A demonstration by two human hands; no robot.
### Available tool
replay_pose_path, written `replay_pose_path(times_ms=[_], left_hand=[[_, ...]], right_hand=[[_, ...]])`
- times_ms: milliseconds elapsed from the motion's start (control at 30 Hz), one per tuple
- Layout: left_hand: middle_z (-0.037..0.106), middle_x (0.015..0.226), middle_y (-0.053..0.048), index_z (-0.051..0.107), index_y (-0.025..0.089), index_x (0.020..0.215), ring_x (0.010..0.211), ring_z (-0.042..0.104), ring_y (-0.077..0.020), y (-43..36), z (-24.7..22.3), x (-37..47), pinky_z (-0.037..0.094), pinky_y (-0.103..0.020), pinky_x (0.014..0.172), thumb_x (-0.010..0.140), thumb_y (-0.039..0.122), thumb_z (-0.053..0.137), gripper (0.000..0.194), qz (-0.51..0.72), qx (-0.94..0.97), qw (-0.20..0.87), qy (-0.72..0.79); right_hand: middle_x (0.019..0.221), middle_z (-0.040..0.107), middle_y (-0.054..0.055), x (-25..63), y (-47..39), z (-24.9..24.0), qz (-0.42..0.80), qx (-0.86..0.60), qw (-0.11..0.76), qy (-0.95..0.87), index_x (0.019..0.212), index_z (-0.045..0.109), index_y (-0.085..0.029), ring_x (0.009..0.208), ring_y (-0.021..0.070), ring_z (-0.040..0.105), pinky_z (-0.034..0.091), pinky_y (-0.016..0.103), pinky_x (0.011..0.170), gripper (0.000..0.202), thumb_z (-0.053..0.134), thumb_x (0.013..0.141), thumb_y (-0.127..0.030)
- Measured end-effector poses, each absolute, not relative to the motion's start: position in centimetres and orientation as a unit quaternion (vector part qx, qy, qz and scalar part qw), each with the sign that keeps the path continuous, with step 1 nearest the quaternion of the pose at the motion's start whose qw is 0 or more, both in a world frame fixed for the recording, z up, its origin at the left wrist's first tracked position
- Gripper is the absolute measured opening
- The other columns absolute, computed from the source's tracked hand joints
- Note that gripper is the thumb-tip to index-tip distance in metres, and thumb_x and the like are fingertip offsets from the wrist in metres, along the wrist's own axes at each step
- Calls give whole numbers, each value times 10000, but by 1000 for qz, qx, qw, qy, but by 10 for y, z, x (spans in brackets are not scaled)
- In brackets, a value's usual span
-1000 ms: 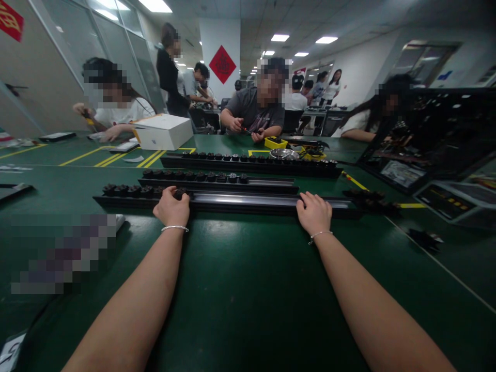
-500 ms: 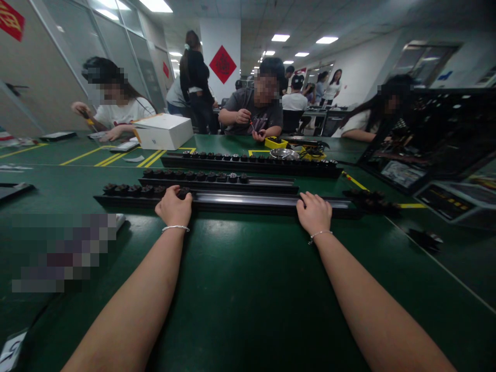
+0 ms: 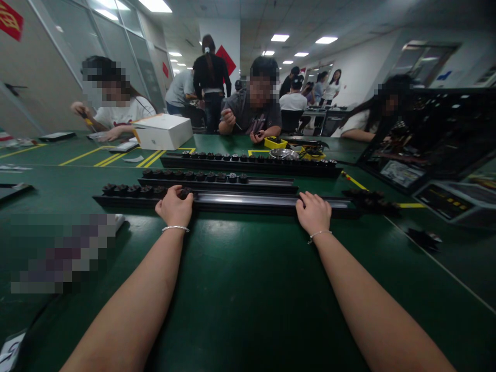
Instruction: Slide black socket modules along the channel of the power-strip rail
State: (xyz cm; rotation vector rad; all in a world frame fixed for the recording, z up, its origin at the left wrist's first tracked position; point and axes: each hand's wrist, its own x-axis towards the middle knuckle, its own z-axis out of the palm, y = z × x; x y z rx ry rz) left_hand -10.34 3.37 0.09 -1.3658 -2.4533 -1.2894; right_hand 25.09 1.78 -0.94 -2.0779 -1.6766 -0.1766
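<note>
Front rail (image 3: 248,206) is lying across the green table (image 3: 240,289) in the head view, both hands on it. It's a long black channel with a shiny strip along it, and a row of dark knobs (image 3: 134,190) sits in its left end. Left hand (image 3: 172,207) is curled partway closed, thumb and fingers around a small dark part (image 3: 186,194) in the channel, just right of that row. Right hand (image 3: 313,213) is well apart from it, further right on the same rail, fingers together and a bit bent over the edge. Can't tell if it's really gripping. Just behind is the middle rail (image 3: 217,186), knobs on its left and bare strip on its right, then the back rail (image 3: 248,164) with parts along most of it. White box (image 3: 165,132) is back left, yellow tray (image 3: 276,142) and metal dish (image 3: 284,154) are behind the back rail. Dark pile (image 3: 374,200) is by the front rail's right end. Across the table, a person (image 3: 251,111) holds something thin.
</note>
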Motion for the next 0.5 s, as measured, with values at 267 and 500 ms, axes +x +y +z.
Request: replay_pose_path(times_ms=[267,500], left_hand=[[697,1022,-33,587,247,1068,1018,608,-212,34,0,-103,322,-410,982,719,391,606,378,-421,-444,23,-791],[696,1016,-30,594,249,1036,1005,612,-206,36,-2,-104,305,-412,997,711,385,610,353,-428,-446,21,-786]], right_hand=[[1345,517,55,252,19,-11,-83,-754,227,-611,1262,561,-195,1259,246,392,242,451,1047,498,269,901,-375],[1346,517,55,251,18,-12,-84,-752,238,-609,1253,570,-187,1265,247,389,232,450,1055,492,281,897,-367]])
